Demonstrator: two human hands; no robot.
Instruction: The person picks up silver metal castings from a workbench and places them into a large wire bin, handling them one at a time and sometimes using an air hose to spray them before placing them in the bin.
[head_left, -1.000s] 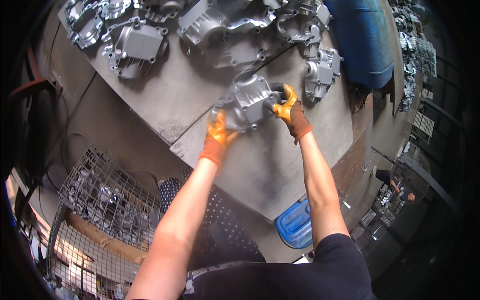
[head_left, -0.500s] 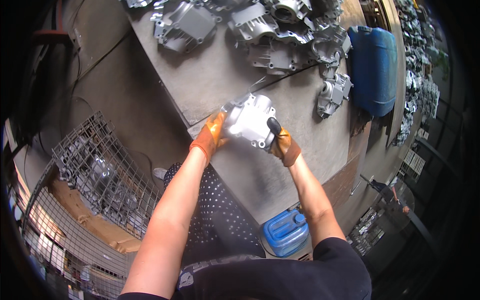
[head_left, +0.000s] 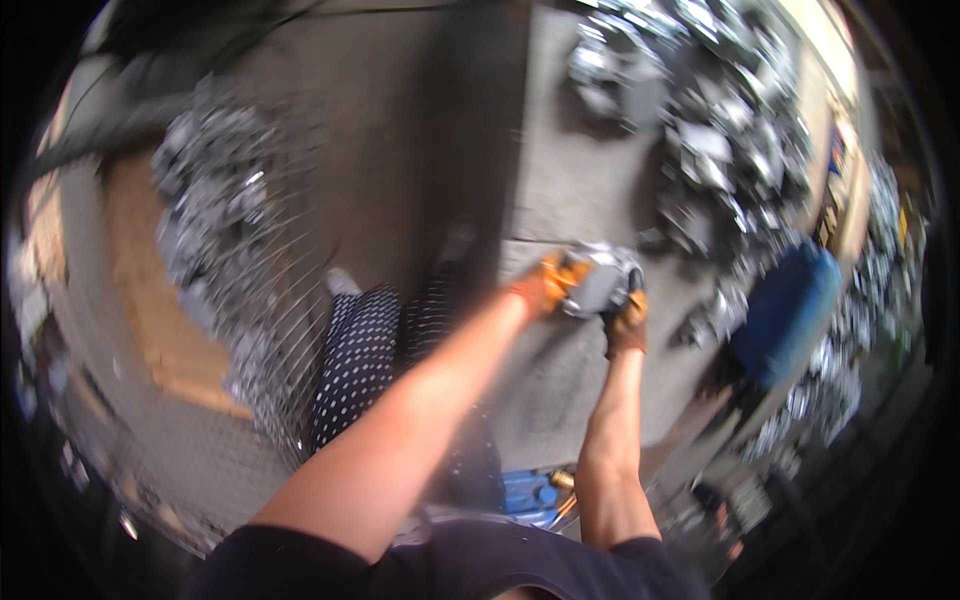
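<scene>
Between my two gloved hands is a silvery cast metal housing (head_left: pixel 603 284), held just over the grey table top (head_left: pixel 560 385). My left hand (head_left: pixel 551 284), in an orange work glove, grips its left side. On the right side, my right hand (head_left: pixel 628 312) closes round the edge, its thumb along the part; that glove is orange with dark areas. Motion blur smears the part's fine detail. Nearest on the table to my right hand lies another metal housing (head_left: pixel 714 316).
A blurred heap of metal housings (head_left: pixel 720 150) covers the far right of the table. Beside it stands a blue plastic container (head_left: pixel 788 315). Low in front is a blue jerrycan (head_left: pixel 529 497). At left, a wire cage (head_left: pixel 290 330) holds many metal parts (head_left: pixel 215 200) beside cardboard (head_left: pixel 165 300).
My view has swung leftward, so the table and heap sit farther right and the cage shows more. Both hands still hold the housing, whose darker face now shows.
</scene>
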